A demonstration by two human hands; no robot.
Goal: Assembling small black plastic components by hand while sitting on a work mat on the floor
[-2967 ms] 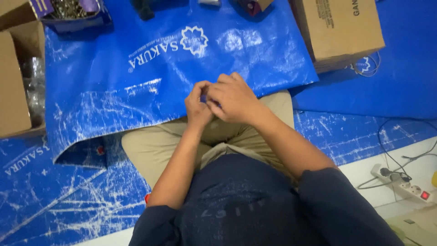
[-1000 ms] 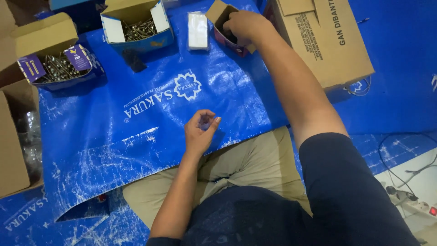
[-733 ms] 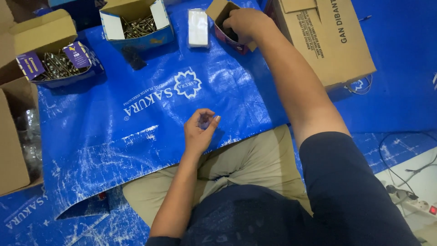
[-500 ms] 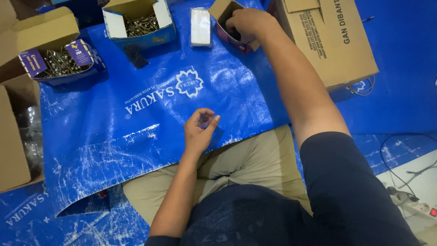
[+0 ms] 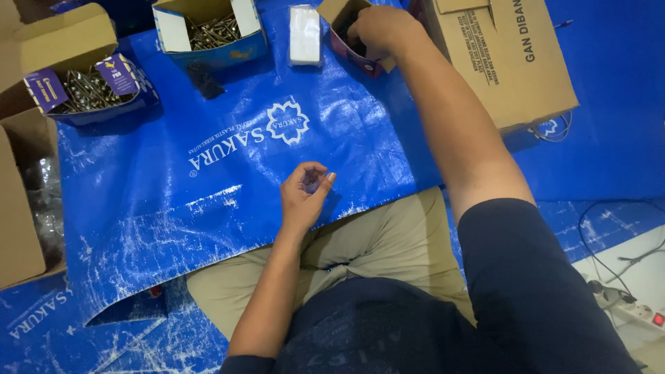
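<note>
A blue tarp [image 5: 208, 180] covers the floor in front of the seated person, and its middle is open, with boxes crowding only the far and left edges. The right hand [image 5: 377, 28] reaches to the far edge and dips into a small open box [image 5: 346, 34], fingers curled over its rim; what it has inside is hidden, so whether it grips anything cannot be told. The left hand [image 5: 305, 197] hovers near the tarp's near edge, just above the knee, palm up and fingers loosely cupped, half open; something small and dark may lie between the fingertips, but it is too small to make out. Left of the small box lies a white packet [image 5: 305, 34], and further left a blue box [image 5: 208, 31] full of metal screws, with a small dark piece [image 5: 206, 79] just in front of it. At the far left corner another screw box [image 5: 90, 86] with purple flaps sits beside a plain carton [image 5: 21, 208] cut off by the left edge of the view. A big cardboard carton [image 5: 512, 62] stands at the far right, touching the small box's side. A power strip [image 5: 630, 312] and cables lie off the tarp at the near right.
</note>
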